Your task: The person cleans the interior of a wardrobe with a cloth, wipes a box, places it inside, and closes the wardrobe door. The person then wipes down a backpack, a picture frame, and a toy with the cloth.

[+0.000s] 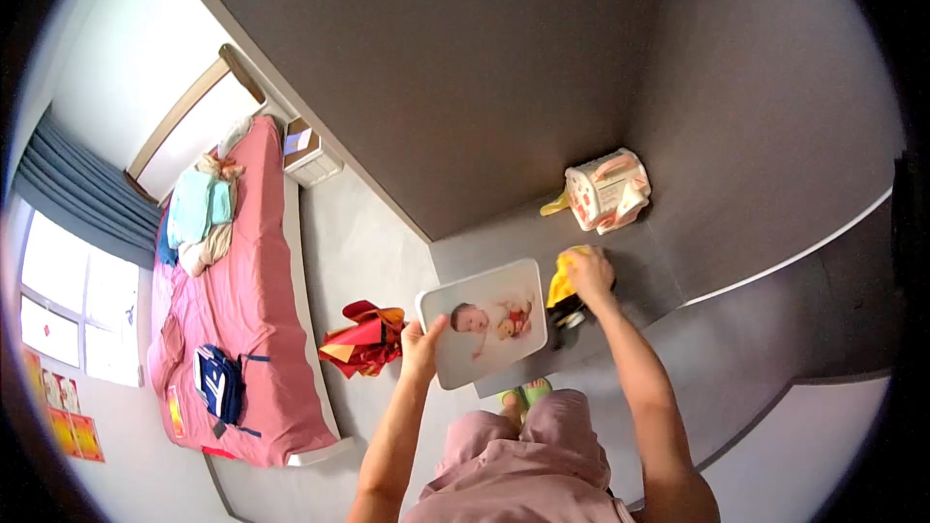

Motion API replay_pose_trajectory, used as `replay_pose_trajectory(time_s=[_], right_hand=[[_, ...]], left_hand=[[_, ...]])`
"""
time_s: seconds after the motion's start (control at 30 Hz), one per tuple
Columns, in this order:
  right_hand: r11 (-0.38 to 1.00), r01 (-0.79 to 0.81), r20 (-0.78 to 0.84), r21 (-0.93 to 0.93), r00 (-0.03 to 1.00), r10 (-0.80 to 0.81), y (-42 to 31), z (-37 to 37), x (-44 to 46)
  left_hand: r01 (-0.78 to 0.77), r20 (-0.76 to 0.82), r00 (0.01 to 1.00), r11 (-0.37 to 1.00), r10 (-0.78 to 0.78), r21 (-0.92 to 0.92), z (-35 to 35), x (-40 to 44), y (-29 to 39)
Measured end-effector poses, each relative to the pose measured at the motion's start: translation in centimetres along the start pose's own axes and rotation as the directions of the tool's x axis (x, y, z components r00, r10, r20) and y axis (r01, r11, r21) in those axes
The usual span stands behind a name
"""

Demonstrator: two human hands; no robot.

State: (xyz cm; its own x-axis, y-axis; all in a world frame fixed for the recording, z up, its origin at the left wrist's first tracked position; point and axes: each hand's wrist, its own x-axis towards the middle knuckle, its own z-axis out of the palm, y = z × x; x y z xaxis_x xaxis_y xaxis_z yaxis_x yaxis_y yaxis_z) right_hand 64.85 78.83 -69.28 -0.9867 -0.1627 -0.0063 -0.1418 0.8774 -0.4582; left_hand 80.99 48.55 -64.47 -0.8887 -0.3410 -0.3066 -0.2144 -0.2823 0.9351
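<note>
My left hand [421, 347] grips the left edge of a white-bordered photo panel [489, 353], its thumb on the front. The panel is tilted in front of me and has a picture of a person printed on it. To its right, my right hand [589, 271] is closed on a yellow cloth-like item [559, 287]. Just below that, a black item [566, 312] shows partly; whether it is joined to the yellow one I cannot tell. On the floor left of the panel lies a crumpled red and gold bag or cloth [366, 339].
A white and pink house-shaped carrier [605, 192] stands against the dark panels [542, 58], with a yellow piece beside it. A bed with a pink sheet [262, 329] holds folded clothes [199, 208] and a navy backpack [218, 383]. A white bedside cabinet [315, 165] stands beyond.
</note>
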Motion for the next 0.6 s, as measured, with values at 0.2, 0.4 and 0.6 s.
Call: replay_pose_trajectory(time_s=[0.2, 0.4, 0.6], right_hand=[[0.968, 0.241, -0.242, 0.07, 0.946, -0.218, -7.0, -2.4, -4.1], [0.872, 0.353, 0.115, 0.339, 0.904, -0.411, -18.5, 3.1, -11.5], [0.883, 0.35, 0.01, 0.313, 0.928, -0.372, -17.3, 11.1, -11.0]], left_hand=[[0.169, -0.063, 0.977, 0.916, -0.205, -0.364, -3.1, 0.8, -6.4], [0.179, -0.004, 0.982, 0.952, -0.186, -0.248, -1.8, 1.0, -11.4], [0.12, -0.005, 0.985, 0.701, -0.174, -0.703, -1.2, 0.3, -13.2]])
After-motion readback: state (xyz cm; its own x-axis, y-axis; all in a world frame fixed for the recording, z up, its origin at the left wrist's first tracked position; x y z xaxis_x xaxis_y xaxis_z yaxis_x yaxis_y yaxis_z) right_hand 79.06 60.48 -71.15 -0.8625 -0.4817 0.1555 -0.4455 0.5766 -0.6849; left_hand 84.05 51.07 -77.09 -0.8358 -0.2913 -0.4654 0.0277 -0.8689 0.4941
